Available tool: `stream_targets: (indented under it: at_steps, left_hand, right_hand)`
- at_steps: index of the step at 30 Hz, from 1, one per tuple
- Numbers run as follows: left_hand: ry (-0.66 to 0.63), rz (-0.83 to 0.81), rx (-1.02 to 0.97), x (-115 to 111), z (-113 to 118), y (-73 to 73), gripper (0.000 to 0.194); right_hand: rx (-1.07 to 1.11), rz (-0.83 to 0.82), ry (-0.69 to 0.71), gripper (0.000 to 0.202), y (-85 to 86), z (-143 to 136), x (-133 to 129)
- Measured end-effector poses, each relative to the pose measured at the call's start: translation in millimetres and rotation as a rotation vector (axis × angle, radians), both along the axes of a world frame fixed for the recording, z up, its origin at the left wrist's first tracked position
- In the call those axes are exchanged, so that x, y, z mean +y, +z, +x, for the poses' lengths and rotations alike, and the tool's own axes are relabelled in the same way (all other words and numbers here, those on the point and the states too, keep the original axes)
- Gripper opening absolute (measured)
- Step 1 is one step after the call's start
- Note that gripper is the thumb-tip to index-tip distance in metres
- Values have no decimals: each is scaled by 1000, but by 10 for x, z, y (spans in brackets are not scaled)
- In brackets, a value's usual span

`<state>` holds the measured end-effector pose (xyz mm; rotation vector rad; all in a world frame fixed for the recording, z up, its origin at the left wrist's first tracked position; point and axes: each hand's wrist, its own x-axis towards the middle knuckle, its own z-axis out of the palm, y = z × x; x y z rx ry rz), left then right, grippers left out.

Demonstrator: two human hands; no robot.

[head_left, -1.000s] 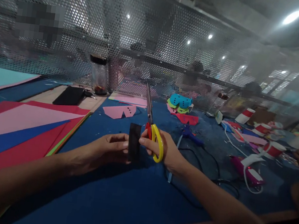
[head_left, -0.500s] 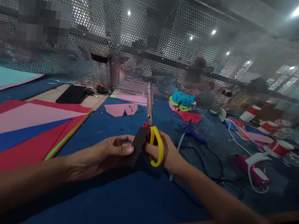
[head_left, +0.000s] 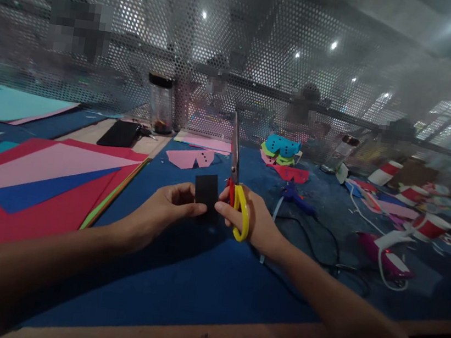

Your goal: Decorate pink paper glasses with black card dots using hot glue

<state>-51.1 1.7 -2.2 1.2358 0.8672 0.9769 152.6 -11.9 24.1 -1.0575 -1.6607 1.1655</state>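
My left hand [head_left: 174, 206] pinches a small black rectangular piece [head_left: 206, 191] between thumb and fingers, its broad face towards me. Scissors with yellow and red handles [head_left: 243, 215] are in my right hand [head_left: 254, 217], blades closed and pointing up. My right thumb and fingertips are at the right edge of the black piece; whether they touch it I cannot tell. Beyond my hands on the blue table [head_left: 143, 286] lies a pink mask-shaped cutout [head_left: 189, 158]. Farther right are a red cutout [head_left: 292, 174] and a blue one [head_left: 282, 145] on top of green and pink ones.
Coloured sheets [head_left: 52, 190] cover the left side, near a black phone [head_left: 120, 134] and a jar [head_left: 161, 105]. At the right are a blue glue gun [head_left: 298, 198], its cable, a magenta glue gun [head_left: 386, 257] and red-and-white cups [head_left: 429, 226]. A perforated screen [head_left: 244, 55] stands behind.
The black piece has turned from nearly edge-on to face-on, and my right fingers have shifted to its right edge. The scissors have turned slightly. The whole view has shifted a little.
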Motion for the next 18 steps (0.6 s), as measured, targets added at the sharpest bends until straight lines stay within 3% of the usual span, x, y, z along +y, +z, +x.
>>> stream_targets:
  at_steps: [8,13,18]
  left_hand:
    - [-69,86,129,-46,4,34,20]
    - [23,139,109,-19,-20,103,19]
    - [142,114,9,36,-142,193,22]
  right_hand:
    - [-22,-11,48,22,-15,12,11]
    - [-101,0,57,13,-44,80,20]
    - [-281,18,123,34,-2,151,-9]
